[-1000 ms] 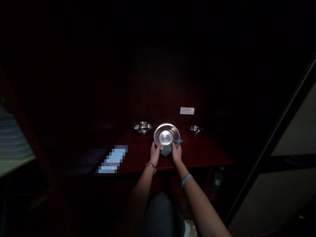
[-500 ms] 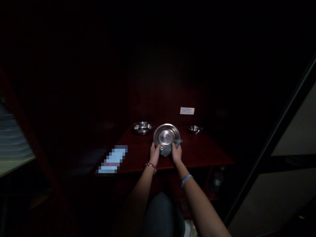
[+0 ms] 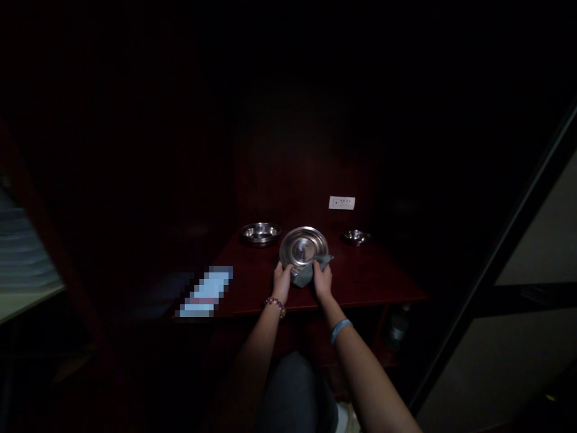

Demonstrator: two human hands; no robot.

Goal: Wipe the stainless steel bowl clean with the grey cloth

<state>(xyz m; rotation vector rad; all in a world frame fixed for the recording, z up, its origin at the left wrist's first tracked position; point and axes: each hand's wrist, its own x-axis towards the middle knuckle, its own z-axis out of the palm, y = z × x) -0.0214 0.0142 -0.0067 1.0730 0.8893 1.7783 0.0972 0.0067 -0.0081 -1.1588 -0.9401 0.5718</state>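
A round shiny metal dish [image 3: 303, 245] is tilted up above the dark red tabletop [image 3: 360, 279], its inside facing me. My left hand [image 3: 282, 279] grips its lower left rim, with a beaded bracelet at the wrist. At the lower right rim my right hand [image 3: 321, 278] is closed on a grey cloth [image 3: 303, 276], pressing it against the dish. A blue band circles the right wrist. The fingers behind the dish are hidden.
Another metal dish [image 3: 260, 234] stands at the back left of the tabletop, and a smaller one [image 3: 356, 237] at the back right. A white socket plate [image 3: 342, 202] is on the wall. Below the top, a bottle [image 3: 398, 328] stands at the right.
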